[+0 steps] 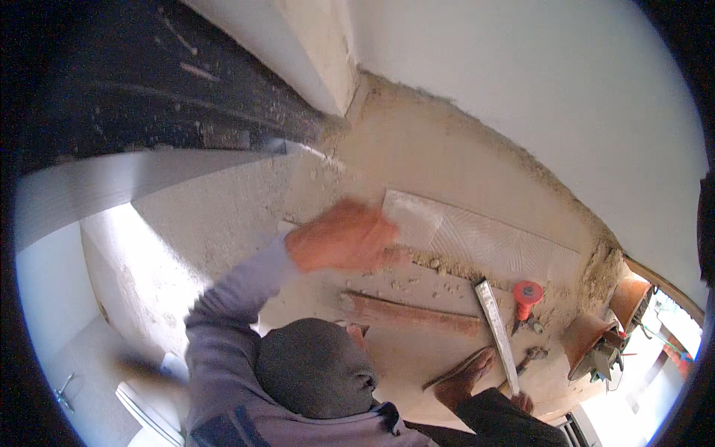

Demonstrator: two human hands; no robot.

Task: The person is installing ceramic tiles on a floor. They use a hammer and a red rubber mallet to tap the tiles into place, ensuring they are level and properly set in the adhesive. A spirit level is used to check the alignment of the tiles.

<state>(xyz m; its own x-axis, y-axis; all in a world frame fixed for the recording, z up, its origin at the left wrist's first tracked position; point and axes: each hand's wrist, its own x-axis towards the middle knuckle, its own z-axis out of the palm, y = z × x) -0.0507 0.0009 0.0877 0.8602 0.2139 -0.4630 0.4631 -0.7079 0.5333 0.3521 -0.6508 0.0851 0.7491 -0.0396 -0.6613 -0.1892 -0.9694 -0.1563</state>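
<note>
Neither my left hand nor my right hand shows in the head view. A co-worker crouches below me, the head [316,369] covered in dark grey. The co-worker's left arm [227,305], in a greyish sleeve, reaches forward. Its motion-blurred hand [344,237] is over the left end of a long pale strip [488,240] with combed ridges, lying on the dusty floor [424,141]. Whether that hand touches the strip, I cannot tell. Nearer lie a reddish-brown board [410,314] and a light straight bar [496,328].
A red round-topped object [527,293] stands right of the bar. Further right, a bucket [588,346] holds tools, with another bucket [629,299] behind it. Loose rubble [439,267] borders the strip. A white wall [536,82] rises at right, a dark panel [171,82] at upper left.
</note>
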